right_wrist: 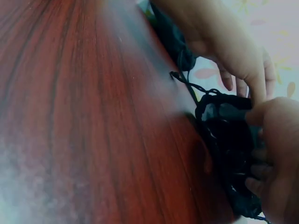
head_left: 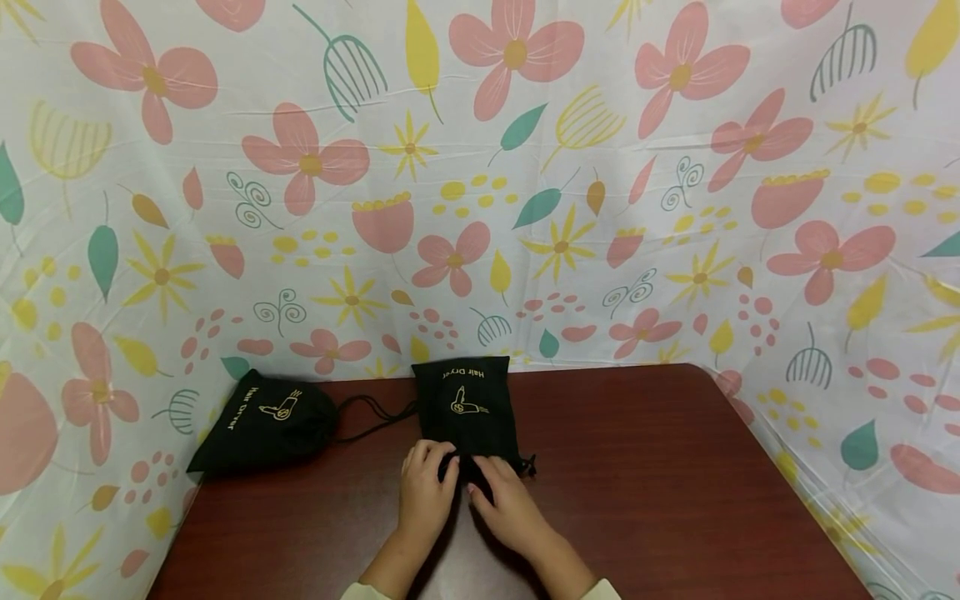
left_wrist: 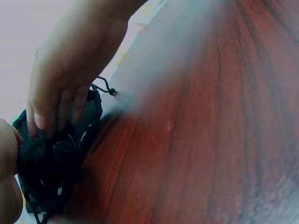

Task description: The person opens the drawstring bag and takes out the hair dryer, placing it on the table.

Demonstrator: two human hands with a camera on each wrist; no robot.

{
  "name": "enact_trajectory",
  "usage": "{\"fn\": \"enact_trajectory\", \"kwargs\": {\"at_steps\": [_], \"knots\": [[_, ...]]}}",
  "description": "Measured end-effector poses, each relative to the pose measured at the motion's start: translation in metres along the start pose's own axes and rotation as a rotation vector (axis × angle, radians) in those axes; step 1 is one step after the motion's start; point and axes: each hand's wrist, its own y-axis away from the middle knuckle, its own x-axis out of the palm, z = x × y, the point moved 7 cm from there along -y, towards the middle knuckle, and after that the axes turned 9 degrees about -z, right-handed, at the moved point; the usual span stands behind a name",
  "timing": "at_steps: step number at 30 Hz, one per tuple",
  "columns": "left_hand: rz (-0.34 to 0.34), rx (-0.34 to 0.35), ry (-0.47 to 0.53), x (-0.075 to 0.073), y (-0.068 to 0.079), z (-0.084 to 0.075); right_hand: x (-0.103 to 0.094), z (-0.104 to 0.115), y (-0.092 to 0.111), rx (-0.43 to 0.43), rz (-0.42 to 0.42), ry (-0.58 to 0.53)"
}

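Observation:
A black drawstring bag [head_left: 468, 408] printed "Hair Dryer" lies near the table's back edge, its mouth towards me. At the left of that mouth, my left hand [head_left: 426, 493] grips the cloth rim between thumb and fingers. My right hand [head_left: 512, 507] holds the rim on the other side, fingers bent over it. Both wrist views show the mouth spread wide, with a dark glossy object [right_wrist: 231, 135] inside; its full shape is hidden. One cord end [left_wrist: 111, 91] dangles from the bag's side.
A second, fuller black "Hair Dryer" bag [head_left: 262, 425] lies at the table's left edge, its cord [head_left: 371, 417] trailing towards the first bag. Behind the brown wooden table [head_left: 637, 467] hangs a flowered cloth [head_left: 600, 208], which also runs along both sides.

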Motion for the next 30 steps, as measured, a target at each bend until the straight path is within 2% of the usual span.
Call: {"fn": "enact_trajectory", "kwargs": {"at_steps": [10, 19, 23, 30], "knots": [[0.004, 0.011, 0.033, -0.002, -0.001, -0.006, 0.004, -0.01, -0.006, 0.156, -0.06, 0.055], [0.031, -0.003, 0.067, 0.0, -0.001, -0.009, 0.007, -0.02, -0.009, 0.308, -0.042, -0.046], [0.044, -0.011, 0.086, 0.001, -0.001, -0.01, 0.008, -0.022, -0.01, 0.32, -0.05, -0.056], [0.04, 0.007, 0.123, 0.001, -0.001, -0.015, 0.009, -0.022, -0.015, 0.289, -0.074, 0.046]]}}
